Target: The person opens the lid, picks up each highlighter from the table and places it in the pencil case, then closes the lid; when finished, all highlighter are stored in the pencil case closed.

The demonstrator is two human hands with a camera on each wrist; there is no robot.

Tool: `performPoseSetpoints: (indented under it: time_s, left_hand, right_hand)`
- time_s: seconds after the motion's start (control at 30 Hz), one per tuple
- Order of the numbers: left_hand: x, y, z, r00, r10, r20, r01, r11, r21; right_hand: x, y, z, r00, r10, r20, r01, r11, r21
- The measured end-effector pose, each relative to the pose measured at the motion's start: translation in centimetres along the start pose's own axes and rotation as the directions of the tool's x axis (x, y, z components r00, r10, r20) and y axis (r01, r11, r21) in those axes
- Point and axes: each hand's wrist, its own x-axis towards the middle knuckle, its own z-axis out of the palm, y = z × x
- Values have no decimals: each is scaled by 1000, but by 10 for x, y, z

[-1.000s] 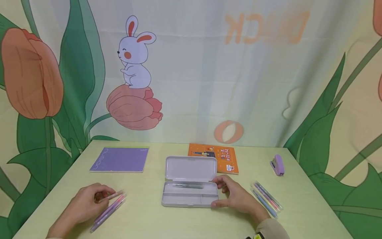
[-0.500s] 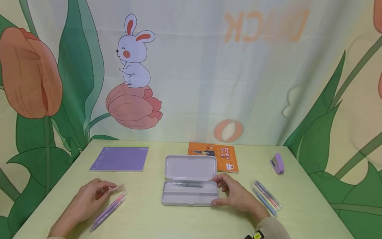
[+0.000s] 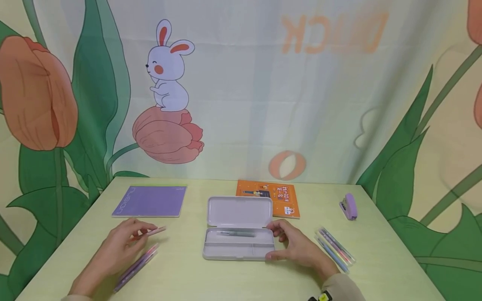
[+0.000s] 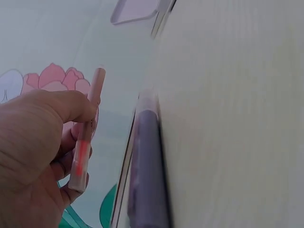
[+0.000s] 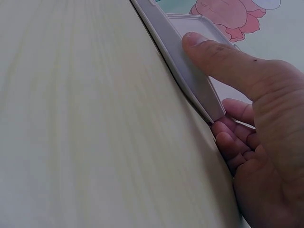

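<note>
Pinched between thumb and fingers of my left hand [image 3: 122, 246] is a pink pen [image 3: 156, 230], raised above the table; the left wrist view shows the pen [image 4: 83, 142] with a clear end. Beneath that hand lie purple and pink pens [image 3: 135, 268]. A pale pencil case [image 3: 229, 251] stands with its lid folded back, one grey-green pen [image 3: 238, 233] in its rear compartment. My right hand [image 3: 297, 246] grips the case's right end, thumb at the front corner and fingers at the back; the right wrist view shows the thumb against the case's side [image 5: 190, 71].
A purple notebook [image 3: 150, 202] lies at the back left. An orange book [image 3: 290, 202] is partly behind the case lid. On the right are several pens [image 3: 335, 249] and a purple stapler [image 3: 350, 207]. A printed curtain [image 3: 233, 83] hangs behind the table.
My left hand has lifted the pink pen off from beside the other pens and moved it up and slightly right. The right hand stays at the case.
</note>
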Motion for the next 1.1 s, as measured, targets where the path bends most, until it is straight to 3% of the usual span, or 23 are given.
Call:
performPoseSetpoints:
  time_s: [0.17,0.37,0.83,1.1]
  left_hand:
    - [11,12,2,992,118,-44,-119,993,-20]
    - [28,31,7,977,210,-41,-213,975,-63]
    - [64,82,36,956,294,-12,-294,952,-82]
    - [76,107,54,931,365,-1,-363,925,-109]
  right_hand:
    - [0,2,1,1000,-7,1,7,1000,2]
    - [-1,1,1,1000,-2,4,2,1000,11]
    - [0,0,-1,1000,-21,-2,21,1000,5]
    - [-1,0,0,1000,-16,-3,16,1000,7]
